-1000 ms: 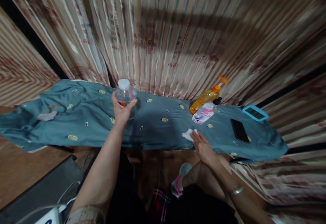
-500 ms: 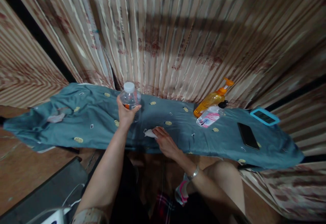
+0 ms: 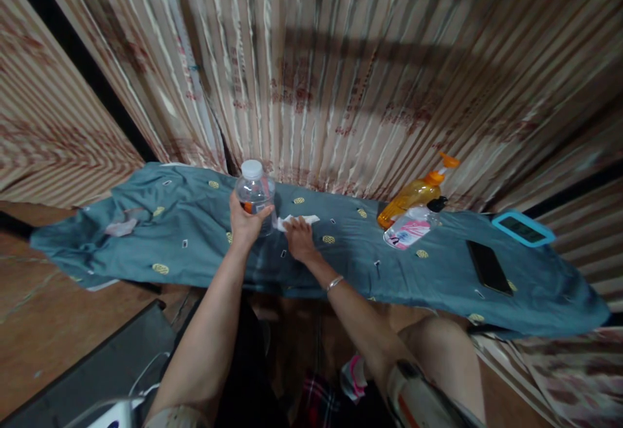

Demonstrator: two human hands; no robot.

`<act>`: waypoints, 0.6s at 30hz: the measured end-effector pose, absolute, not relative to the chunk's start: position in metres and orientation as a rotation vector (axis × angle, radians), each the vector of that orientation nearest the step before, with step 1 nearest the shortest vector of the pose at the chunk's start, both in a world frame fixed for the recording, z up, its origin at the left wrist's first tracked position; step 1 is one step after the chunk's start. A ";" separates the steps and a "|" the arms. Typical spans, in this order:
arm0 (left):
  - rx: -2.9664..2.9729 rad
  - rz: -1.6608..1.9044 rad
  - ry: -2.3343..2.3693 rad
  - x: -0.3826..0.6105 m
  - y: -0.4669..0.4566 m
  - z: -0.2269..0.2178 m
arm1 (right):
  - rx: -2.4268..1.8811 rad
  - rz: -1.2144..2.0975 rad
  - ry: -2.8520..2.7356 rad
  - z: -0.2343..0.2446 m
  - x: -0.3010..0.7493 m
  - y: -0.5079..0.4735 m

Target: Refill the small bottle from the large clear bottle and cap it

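Observation:
My left hand (image 3: 246, 222) is wrapped round a clear plastic bottle (image 3: 256, 189) with a white cap, which stands upright on the teal cloth (image 3: 195, 253). Just to its right, my right hand (image 3: 300, 238) presses a white tissue (image 3: 306, 220) against the cloth with its fingers. The tissue lies partly spread under the fingertips, its left end close to the bottle. Part of the bottle's front is hidden behind my left hand.
To the right stand an orange pump bottle (image 3: 413, 198) and a clear bottle with a pink label (image 3: 411, 225). Beyond them lie a black phone (image 3: 489, 267) and a blue-framed device (image 3: 523, 228). A crumpled pale scrap (image 3: 121, 227) rests at the left. A striped curtain (image 3: 311, 91) hangs behind.
My right hand has moved forward and a little left with the tissue, which now shows more spread out. My left hand keeps its grip on the bottle. The view has shifted slightly.

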State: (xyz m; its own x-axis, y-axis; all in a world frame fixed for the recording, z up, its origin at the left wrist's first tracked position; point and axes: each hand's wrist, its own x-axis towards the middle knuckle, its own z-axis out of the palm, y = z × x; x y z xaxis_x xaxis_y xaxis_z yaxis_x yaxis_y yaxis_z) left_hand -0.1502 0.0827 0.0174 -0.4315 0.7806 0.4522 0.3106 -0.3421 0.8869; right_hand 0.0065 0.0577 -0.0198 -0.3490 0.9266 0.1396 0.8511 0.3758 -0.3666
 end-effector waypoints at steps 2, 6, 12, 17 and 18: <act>1.399 1.843 1.529 -0.148 0.082 0.021 | -1.384 0.391 -2.457 -0.023 -0.004 0.023; 1.355 1.767 1.491 -0.143 0.080 0.027 | -1.080 0.627 -2.583 -0.015 0.018 -0.042; 1.371 1.764 1.423 -0.140 0.077 0.024 | -1.141 1.188 -1.926 0.000 0.083 -0.057; 1.401 1.732 1.448 -0.139 0.075 0.019 | -1.444 0.861 -1.652 -0.017 0.124 -0.025; 1.398 1.732 1.449 -0.138 0.075 0.018 | -1.490 0.790 -1.625 -0.021 0.130 -0.022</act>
